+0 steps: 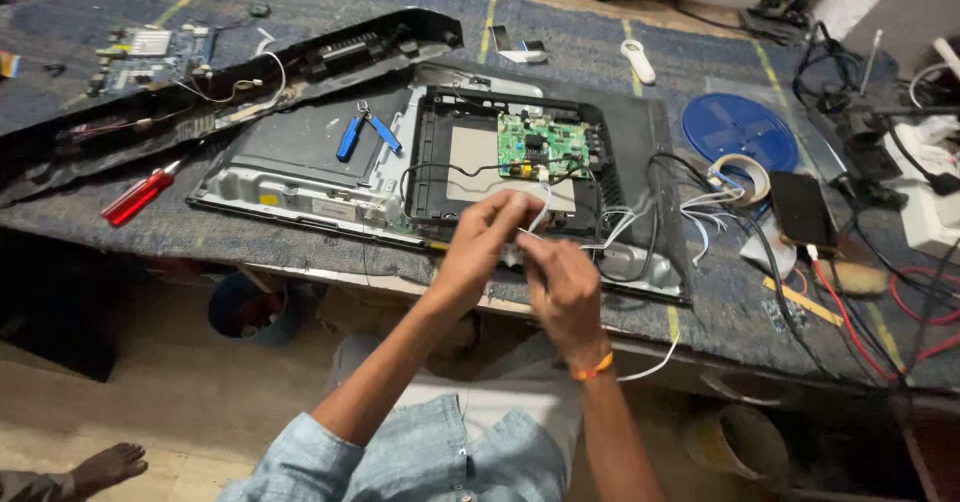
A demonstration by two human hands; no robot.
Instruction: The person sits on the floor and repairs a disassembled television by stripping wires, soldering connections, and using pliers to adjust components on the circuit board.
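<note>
Both my hands meet over the near edge of an opened flat-screen set [300,177] lying face down on the bench. My left hand [487,234] and my right hand [560,282] pinch thin white wires [541,212] between their fingertips. The wires run up toward a green circuit board [543,145] mounted inside a black frame [430,152]. More white and black wires [640,224] spill to the right of my hands. An orange band sits on my right wrist.
Blue-handled pliers [366,132] lie on the metal chassis. A red screwdriver [138,196] rests at the left, the black back cover [230,82] behind it. A blue disc [740,127], tape roll [740,175], phone [801,210] and cable tangle sit right. Someone's bare foot [108,466] shows on the floor.
</note>
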